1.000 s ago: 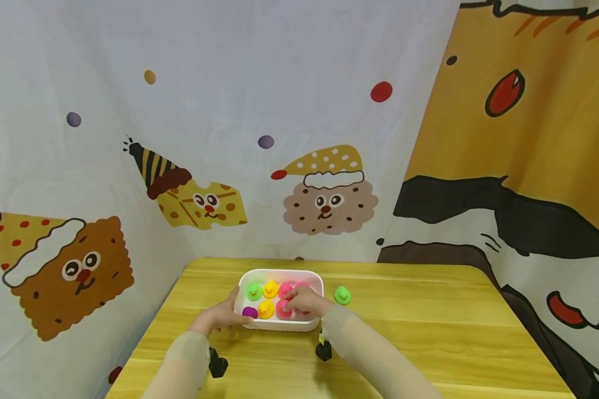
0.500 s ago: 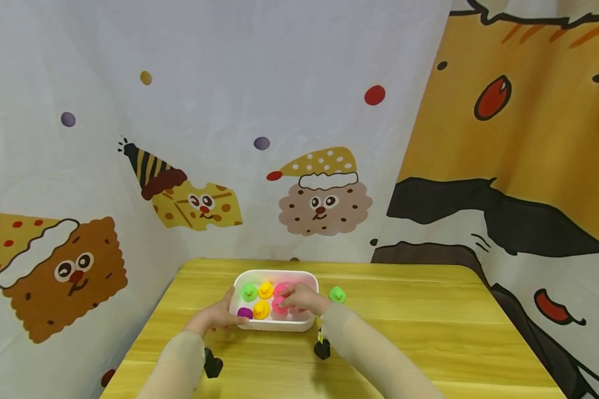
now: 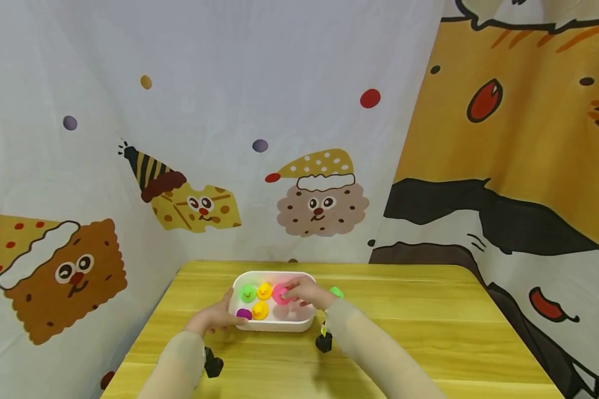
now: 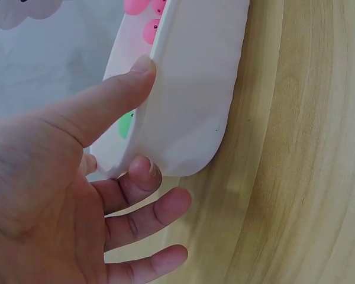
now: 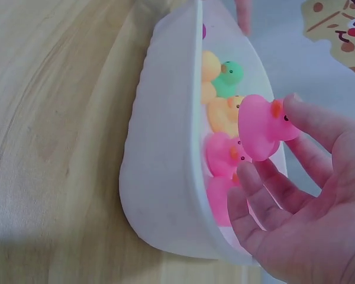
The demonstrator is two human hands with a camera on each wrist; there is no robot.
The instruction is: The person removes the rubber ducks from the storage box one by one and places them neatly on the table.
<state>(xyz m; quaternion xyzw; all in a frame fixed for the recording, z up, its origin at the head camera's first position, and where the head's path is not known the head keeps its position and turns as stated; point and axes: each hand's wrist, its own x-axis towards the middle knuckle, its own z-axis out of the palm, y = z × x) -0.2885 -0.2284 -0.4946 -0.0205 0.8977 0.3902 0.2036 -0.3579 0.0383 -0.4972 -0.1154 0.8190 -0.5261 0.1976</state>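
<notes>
A white plastic tub (image 3: 274,327) stands on the table holding small rubber ducks: a green duck (image 3: 248,293), two yellow ones and two pink ducks (image 5: 220,151). At its front left corner lies a purple piece (image 3: 244,315), partly covered by my left thumb. My left hand (image 4: 65,165) grips the tub's left end, thumb along the front rim, with its lower fingers spread outside the wall. Over the tub, my right hand (image 3: 306,292) pinches a pink rubber duck (image 5: 260,130) between thumb and fingers, raised above the other pink ones.
To the right of the tub a green duck (image 3: 336,291) sits on the wooden table (image 3: 419,327), partly hidden behind my right wrist. A printed cloth (image 3: 259,83) with cartoon figures hangs behind the table.
My right hand has lifted a pink duck from the front of the tub, baring the floor there. The left hand keeps its grip. The view has shifted slightly.
</notes>
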